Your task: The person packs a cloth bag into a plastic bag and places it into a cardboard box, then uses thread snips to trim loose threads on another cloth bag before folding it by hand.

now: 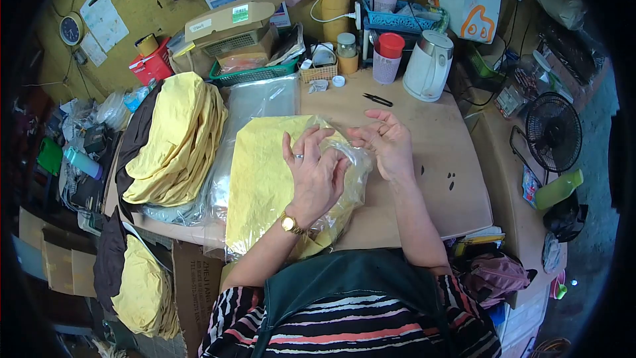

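Note:
A folded yellow cloth [258,159] lies in front of me inside a clear plastic bag [358,182], whose crumpled end is on the right. My left hand [315,176], with a ring and a gold watch, rests over the bag. Its thumb and index finger are closed on the plastic near that end; the other fingers are bent. My right hand [387,149] is raised at the bag's upper right edge, thumb and index finger pinched together. What sits between those fingertips is too small to make out.
A pile of yellow and dark cloths [175,139] stands left, beside flat clear bags [265,103]. Black thread snips [377,99] and a white kettle [428,66] are toward the back right. More yellow cloths [142,285] sit lower left. A black fan [554,131] stands at right.

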The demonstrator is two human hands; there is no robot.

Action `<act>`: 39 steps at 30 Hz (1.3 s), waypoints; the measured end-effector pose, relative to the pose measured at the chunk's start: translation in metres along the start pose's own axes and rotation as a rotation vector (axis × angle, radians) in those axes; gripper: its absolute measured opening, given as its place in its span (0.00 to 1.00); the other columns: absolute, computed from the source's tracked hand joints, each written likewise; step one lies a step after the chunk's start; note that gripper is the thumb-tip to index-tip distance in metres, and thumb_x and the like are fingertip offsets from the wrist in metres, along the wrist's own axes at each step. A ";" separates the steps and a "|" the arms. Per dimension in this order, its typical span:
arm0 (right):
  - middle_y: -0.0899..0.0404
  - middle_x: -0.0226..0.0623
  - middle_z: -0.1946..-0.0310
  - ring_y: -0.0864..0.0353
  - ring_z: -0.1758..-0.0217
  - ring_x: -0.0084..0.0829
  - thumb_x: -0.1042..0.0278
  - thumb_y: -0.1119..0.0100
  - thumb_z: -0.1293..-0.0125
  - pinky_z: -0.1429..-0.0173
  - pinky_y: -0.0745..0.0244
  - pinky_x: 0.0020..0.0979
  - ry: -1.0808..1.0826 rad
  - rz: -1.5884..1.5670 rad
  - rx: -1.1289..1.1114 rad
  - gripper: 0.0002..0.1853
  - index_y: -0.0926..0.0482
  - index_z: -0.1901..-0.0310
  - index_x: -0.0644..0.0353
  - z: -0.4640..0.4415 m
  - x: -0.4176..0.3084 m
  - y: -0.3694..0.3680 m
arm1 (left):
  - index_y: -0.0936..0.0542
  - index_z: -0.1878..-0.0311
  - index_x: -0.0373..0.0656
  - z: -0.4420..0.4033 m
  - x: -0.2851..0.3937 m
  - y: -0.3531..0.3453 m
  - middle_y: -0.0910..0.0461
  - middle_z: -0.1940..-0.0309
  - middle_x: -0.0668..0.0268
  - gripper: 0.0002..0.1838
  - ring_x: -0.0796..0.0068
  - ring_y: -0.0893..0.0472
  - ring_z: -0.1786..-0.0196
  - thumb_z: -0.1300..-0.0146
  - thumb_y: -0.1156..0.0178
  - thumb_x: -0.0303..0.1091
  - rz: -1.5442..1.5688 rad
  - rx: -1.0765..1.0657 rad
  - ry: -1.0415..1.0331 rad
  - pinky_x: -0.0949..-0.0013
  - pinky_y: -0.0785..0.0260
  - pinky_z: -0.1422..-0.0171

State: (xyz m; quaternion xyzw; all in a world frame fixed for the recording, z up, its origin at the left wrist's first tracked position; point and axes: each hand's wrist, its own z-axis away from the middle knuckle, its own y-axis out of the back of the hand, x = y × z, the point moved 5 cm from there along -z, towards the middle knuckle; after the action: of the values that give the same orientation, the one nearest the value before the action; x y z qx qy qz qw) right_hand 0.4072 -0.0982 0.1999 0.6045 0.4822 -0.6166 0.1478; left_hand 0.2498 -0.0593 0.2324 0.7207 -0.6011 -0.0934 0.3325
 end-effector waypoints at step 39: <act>0.22 0.47 0.76 0.20 0.71 0.48 0.41 0.58 0.27 0.64 0.29 0.44 -0.065 1.209 -0.356 0.31 0.22 0.68 0.66 0.005 -0.005 -0.015 | 0.16 0.60 0.43 0.008 -0.008 -0.018 0.35 0.40 0.55 0.12 0.52 0.40 0.34 0.45 0.39 0.36 -0.245 -0.164 0.028 0.32 0.70 0.27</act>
State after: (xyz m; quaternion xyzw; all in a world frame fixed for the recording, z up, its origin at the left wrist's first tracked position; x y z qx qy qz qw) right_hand 0.3933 -0.0968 0.2094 0.7172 0.1455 -0.3525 0.5832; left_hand 0.2577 -0.0538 0.2132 0.7603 -0.4945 -0.1719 0.3845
